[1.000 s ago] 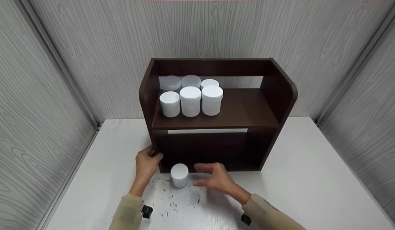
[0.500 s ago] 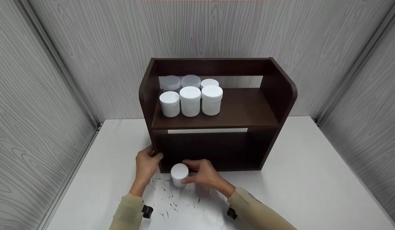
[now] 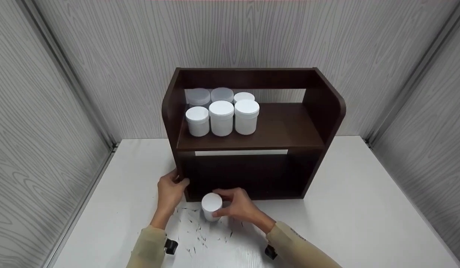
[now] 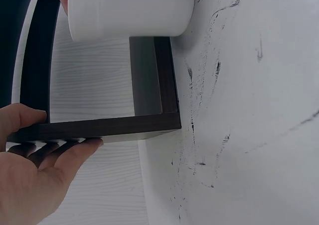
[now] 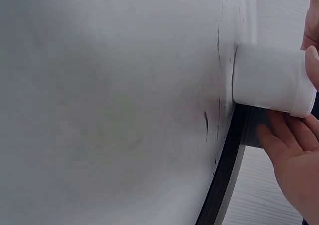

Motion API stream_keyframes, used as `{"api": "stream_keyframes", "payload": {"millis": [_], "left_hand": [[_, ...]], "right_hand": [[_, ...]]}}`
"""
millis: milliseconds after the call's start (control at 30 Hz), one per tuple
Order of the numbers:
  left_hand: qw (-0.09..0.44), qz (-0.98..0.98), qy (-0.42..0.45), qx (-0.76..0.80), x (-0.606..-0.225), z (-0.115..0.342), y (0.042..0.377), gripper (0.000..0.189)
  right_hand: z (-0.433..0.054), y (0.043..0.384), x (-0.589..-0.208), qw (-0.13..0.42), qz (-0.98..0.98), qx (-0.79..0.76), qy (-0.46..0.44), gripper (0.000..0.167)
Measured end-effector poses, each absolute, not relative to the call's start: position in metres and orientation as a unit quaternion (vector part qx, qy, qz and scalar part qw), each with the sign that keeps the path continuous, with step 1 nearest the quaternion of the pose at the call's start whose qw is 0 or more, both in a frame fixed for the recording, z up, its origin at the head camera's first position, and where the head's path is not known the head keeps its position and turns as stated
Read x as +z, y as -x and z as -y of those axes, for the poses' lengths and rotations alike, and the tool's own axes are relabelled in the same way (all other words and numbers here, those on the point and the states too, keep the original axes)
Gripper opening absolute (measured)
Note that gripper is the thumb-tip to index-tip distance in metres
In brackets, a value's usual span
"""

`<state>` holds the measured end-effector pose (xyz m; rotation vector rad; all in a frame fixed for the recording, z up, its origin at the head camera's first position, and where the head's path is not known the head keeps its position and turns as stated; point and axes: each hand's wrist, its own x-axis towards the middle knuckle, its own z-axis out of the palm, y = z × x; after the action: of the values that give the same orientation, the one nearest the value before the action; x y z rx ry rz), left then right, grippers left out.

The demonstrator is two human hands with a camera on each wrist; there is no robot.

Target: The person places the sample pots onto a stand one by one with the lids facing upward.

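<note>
A dark brown two-tier shelf (image 3: 289, 123) stands on the white table. My left hand (image 3: 169, 195) grips its left side panel (image 4: 119, 124), thumb on one face and fingers on the other in the left wrist view. Just before the lower front edge, a white lidded jar (image 3: 211, 202) is held between the thumb and fingers of my right hand (image 3: 241, 206). In the right wrist view the jar (image 5: 269, 78) looks upright, its base at or very close to the table; that right hand (image 5: 299, 168) is around the lid end.
Several white jars (image 3: 221, 118) stand in two rows on the left of the upper tier. The lower compartment (image 3: 244, 175) is dark inside. Dark scuff marks (image 3: 200, 230) lie on the table before the shelf. Grey wood-patterned walls (image 3: 230, 37) surround the table.
My right hand has come in from the right and taken hold of the jar. The jar has shifted slightly right and toward me. The left hand keeps its place on the side panel.
</note>
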<state>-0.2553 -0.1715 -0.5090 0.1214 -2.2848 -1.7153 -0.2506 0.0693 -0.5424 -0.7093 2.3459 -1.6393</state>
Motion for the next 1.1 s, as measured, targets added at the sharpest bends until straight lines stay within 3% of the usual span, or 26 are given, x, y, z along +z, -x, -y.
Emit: {"api": "stream_keyframes", "payload": {"millis": [1100], "left_hand": [[0.141, 0.794, -0.031, -0.591, -0.509, 0.173, 0.253, 0.055]], "right_hand": [[-0.107, 0.235, -0.542, 0.129, -0.764, -0.584, 0.241, 0.072]]}}
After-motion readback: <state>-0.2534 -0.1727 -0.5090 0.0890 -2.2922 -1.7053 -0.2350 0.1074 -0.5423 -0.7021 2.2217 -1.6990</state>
